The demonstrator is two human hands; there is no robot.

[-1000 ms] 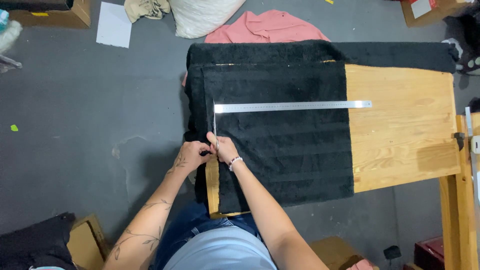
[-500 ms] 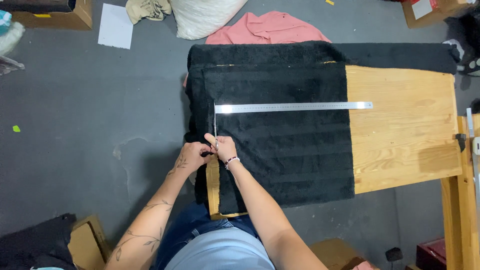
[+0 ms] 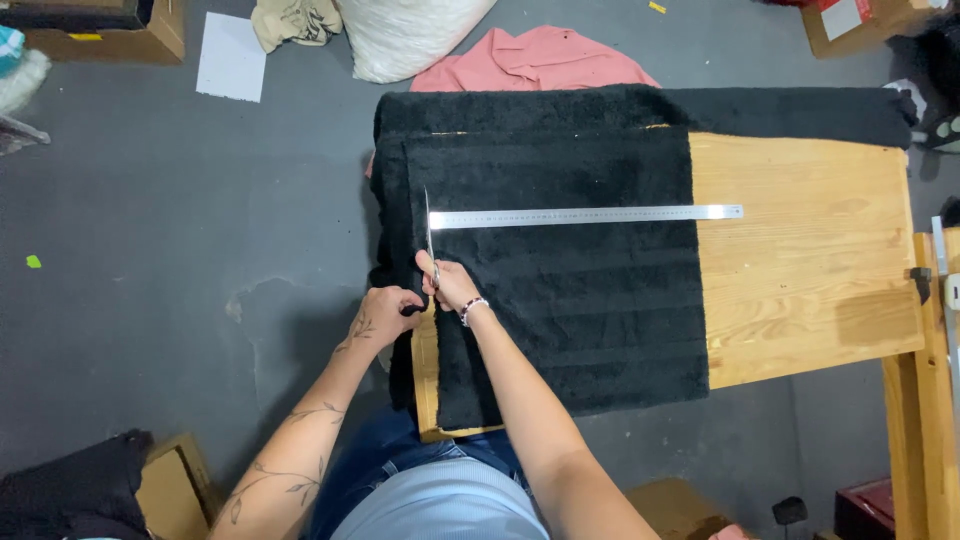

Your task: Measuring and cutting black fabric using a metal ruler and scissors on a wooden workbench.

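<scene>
1. The right hand [image 3: 452, 285] is clenched around the handles of a pair of scissors [image 3: 428, 235], whose thin blades point straight away from the person, toward the far edge of the counter [image 3: 800, 250].
2. The black fabric [image 3: 570, 300] lies flat on the counter, covering its left part, with more of the same dark cloth bunched along the far edge and hanging off the left side. The scissor blades sit at the left margin of the flat piece, so the cloth spreads to the right of the right hand and ahead of it.
3. The long axis of the scissors runs near to far, parallel to the left edge of the fabric. A bare strip of wood shows on the near side of the hands, between the flat piece and the dark strip that hangs over the left edge.
4. A long metal ruler [image 3: 585, 215] lies across the fabric from left to right, at right angles to the blades. Its left end is just beside the blade tips; from this height I cannot tell whether they touch.
5. The left hand [image 3: 385, 310] is just to the left of the right hand, fingers closed on the dark strip at the counter's left edge. It appears to pinch the cloth, though the grip is too small to see well.
6. The right hand is the nearer one to the ruler; the left hand is outside the blade line.
</scene>
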